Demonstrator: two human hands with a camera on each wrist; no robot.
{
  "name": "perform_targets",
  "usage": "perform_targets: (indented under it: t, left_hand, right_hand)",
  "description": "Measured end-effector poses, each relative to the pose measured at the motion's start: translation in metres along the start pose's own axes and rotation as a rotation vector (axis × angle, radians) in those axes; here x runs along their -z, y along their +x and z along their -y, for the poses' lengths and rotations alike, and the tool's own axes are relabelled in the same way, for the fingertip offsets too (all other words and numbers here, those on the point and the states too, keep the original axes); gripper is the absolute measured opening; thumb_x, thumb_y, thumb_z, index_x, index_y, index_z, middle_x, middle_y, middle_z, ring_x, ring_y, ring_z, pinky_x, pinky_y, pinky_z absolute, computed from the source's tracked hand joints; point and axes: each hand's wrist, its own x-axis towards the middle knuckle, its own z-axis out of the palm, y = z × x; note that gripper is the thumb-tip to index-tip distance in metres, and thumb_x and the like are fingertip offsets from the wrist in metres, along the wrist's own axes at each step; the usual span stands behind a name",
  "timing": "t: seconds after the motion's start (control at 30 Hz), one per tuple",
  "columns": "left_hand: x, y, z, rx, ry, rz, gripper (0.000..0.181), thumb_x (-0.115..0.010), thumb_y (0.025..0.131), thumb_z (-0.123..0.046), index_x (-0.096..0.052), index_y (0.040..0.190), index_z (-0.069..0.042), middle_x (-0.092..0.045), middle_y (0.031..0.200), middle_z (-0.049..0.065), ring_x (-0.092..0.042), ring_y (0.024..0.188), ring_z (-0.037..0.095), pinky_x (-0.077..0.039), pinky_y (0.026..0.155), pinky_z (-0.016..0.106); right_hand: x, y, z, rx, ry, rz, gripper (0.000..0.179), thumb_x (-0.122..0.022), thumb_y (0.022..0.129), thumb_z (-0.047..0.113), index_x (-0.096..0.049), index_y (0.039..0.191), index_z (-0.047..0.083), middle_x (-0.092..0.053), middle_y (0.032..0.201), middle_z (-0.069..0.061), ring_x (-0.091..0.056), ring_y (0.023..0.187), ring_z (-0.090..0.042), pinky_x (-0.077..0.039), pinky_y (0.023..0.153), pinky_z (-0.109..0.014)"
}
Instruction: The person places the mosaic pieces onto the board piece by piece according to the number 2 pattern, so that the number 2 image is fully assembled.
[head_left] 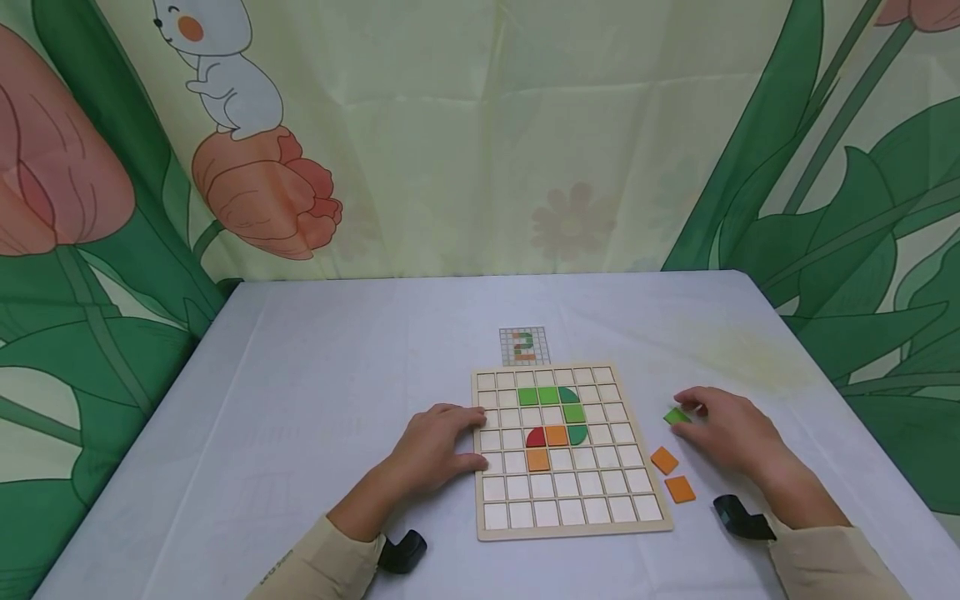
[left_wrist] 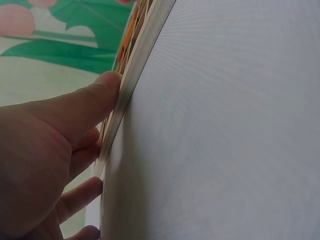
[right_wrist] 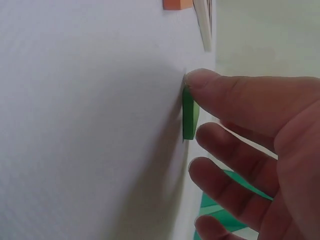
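Note:
A wooden grid board (head_left: 576, 533) lies on the table, with green, orange and red tiles set in some squares. My left hand (head_left: 429, 447) rests against the board's left edge, thumb and fingers spread apart along it; the left wrist view shows the thumb (left_wrist: 102, 92) touching the frame. Off the board's right side, my right hand (head_left: 731, 429) pinches a light green square tile (head_left: 676, 416) at the table top. In the right wrist view the thumb touches one end of this green tile (right_wrist: 188, 115); the index finger's contact is partly hidden.
Two orange square tiles (head_left: 664, 460) lie between the board and my right hand. Behind the board is a small pattern card (head_left: 525, 346) with a coloured figure on a grid. A printed curtain (head_left: 480, 167) hangs behind the table's back edge.

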Motion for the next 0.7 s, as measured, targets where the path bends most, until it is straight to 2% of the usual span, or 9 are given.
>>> perform_targets:
  t: [0.23, 0.4, 0.7]
  left_hand:
    - [-0.0008, -0.0002, 0.0009, -0.011, 0.006, -0.007, 0.058, -0.083, 0.083, -0.035, -0.064, 0.133, -0.013, -0.061, 0.136, -0.002, -0.051, 0.127, 0.024, -0.041, 0.102, 0.049]
    - [-0.0009, -0.0001, 0.0010, -0.011, 0.009, -0.007, 0.058, -0.083, 0.083, -0.036, -0.064, 0.133, -0.013, -0.061, 0.137, -0.002, -0.051, 0.127, 0.024, -0.041, 0.102, 0.050]
    - [-0.0013, 0.0000, 0.0009, -0.003, 0.017, -0.006, 0.059, -0.083, 0.082, -0.035, -0.064, 0.133, -0.014, -0.062, 0.136, -0.002, -0.051, 0.127, 0.025, -0.041, 0.102, 0.050]
  right_hand:
    - [-0.0005, 0.0030, -0.0006, -0.018, -0.003, 0.015, 0.045, -0.077, 0.086, 0.018, -0.063, 0.119, -0.008, -0.067, 0.106, -0.023, -0.058, 0.100, -0.042, -0.048, 0.086, -0.060]
    - [-0.0011, 0.0043, 0.0007, -0.032, 0.028, 0.028, 0.046, -0.077, 0.086, 0.022, -0.063, 0.119, -0.008, -0.067, 0.102, -0.020, -0.059, 0.093, -0.037, -0.050, 0.081, -0.056]
    - [-0.0007, 0.0046, 0.0048, -0.022, 0.072, 0.047, 0.043, -0.072, 0.087, 0.011, -0.061, 0.123, -0.008, -0.065, 0.104, -0.020, -0.059, 0.085, -0.029, -0.055, 0.075, -0.049]
